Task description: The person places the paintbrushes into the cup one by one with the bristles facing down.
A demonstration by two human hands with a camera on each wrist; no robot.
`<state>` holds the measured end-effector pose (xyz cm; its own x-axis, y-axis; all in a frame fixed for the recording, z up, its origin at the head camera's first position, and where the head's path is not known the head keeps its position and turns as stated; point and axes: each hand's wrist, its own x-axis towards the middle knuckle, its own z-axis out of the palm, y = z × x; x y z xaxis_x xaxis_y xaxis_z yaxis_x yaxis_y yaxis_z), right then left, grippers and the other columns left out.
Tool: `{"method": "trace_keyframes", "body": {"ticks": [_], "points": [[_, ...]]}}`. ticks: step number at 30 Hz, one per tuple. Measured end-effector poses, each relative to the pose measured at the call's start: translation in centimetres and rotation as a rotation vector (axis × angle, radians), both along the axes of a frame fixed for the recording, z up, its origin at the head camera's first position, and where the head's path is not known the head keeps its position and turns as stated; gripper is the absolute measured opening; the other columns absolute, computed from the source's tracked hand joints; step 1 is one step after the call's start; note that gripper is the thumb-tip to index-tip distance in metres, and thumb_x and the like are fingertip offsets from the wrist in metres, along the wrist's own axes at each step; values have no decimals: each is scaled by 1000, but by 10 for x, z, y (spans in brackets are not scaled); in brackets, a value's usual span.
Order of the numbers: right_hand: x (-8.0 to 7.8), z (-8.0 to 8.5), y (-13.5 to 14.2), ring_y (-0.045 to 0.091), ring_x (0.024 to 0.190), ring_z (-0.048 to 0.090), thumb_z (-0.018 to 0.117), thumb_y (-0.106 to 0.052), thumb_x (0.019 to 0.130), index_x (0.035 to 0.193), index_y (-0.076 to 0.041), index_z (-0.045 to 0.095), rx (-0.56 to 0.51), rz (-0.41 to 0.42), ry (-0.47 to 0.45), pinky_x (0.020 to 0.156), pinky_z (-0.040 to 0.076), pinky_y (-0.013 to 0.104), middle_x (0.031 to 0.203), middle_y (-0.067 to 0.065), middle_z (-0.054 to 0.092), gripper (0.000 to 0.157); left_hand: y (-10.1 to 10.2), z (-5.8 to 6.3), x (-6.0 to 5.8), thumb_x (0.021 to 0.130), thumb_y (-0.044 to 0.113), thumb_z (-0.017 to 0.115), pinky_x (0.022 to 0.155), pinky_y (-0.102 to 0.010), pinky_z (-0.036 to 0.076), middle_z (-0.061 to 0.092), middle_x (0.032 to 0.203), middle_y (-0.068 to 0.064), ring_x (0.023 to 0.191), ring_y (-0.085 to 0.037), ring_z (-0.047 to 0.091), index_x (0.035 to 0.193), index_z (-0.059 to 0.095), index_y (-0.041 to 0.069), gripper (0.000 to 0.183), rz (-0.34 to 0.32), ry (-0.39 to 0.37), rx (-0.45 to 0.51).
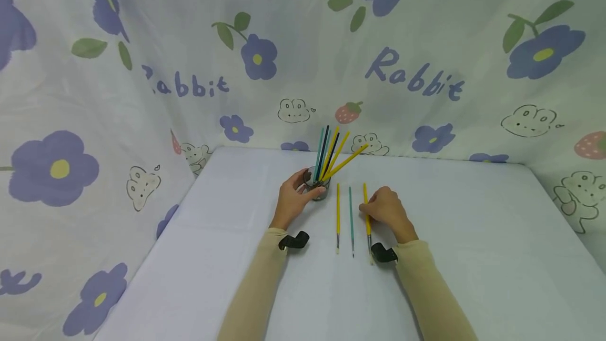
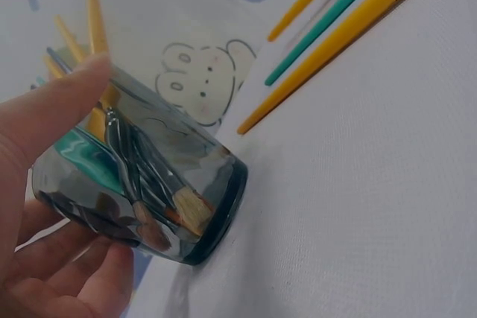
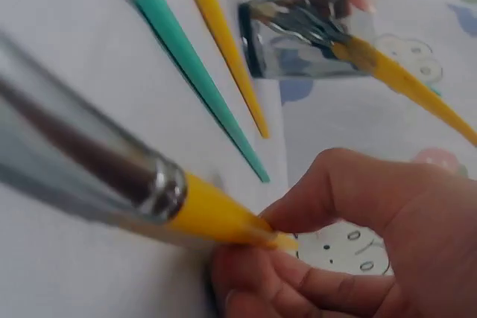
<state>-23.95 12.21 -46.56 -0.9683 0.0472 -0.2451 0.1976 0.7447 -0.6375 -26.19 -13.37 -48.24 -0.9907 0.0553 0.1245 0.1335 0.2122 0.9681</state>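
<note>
My left hand (image 1: 292, 201) grips a smoky glass cup (image 2: 179, 184), thumb on one side and fingers round the other. Several paintbrushes stand in it bristles down, their yellow, teal and dark blue handles (image 1: 331, 154) fanning out above the rim. Between thumb and fingers, my right hand (image 1: 387, 209) pinches the handle of a yellow paintbrush (image 3: 212, 206), whose bristle end points toward me. Left of that brush, a teal paintbrush (image 1: 351, 220) and another yellow paintbrush (image 1: 338, 209) lie side by side on the table, bristle ends also toward me.
A white cloth covers the table (image 1: 473, 236). Behind it and along the left hangs a white curtain (image 1: 303, 57) printed with purple flowers, rabbits and strawberries. A black strap piece (image 1: 294, 240) sits on the left wrist, with a similar black piece (image 1: 383, 253) on the right.
</note>
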Motion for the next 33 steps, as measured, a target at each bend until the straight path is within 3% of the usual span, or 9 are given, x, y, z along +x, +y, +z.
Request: {"method": "trace_keyframes", "body": {"ticks": [5, 11, 17, 33], "points": [[-5, -1, 7, 14, 63, 64, 70, -28, 85, 93, -2, 71, -115, 3, -37, 56, 53, 23, 71, 6, 71, 27, -1, 1, 1, 77, 30, 85, 118, -44, 40, 53, 145, -16, 140, -29, 46, 147, 45, 10, 83, -13, -15, 8], [-9, 3, 14, 13, 64, 68, 67, -23, 85, 105, 1, 67, -315, -60, -60, 61, 60, 24, 86, 10, 72, 32, -1, -2, 0, 75, 34, 87, 117, -41, 43, 56, 142, -12, 138, -25, 50, 146, 47, 11, 85, 6, -15, 10], [-9, 9, 18, 12, 71, 70, 66, -22, 85, 112, 0, 63, -419, -102, -61, 66, 62, 24, 95, 11, 72, 35, -1, -4, 0, 74, 37, 87, 115, -41, 44, 58, 140, -10, 136, -25, 52, 144, 49, 12, 84, 17, 7, 1], [-10, 18, 27, 11, 72, 73, 64, -17, 87, 119, 2, 58, -660, -173, -13, 65, 61, 20, 87, 0, 71, 37, 0, -6, -2, 73, 37, 87, 114, -40, 45, 58, 140, -9, 136, -24, 52, 143, 50, 15, 82, 20, 6, 16]]}}
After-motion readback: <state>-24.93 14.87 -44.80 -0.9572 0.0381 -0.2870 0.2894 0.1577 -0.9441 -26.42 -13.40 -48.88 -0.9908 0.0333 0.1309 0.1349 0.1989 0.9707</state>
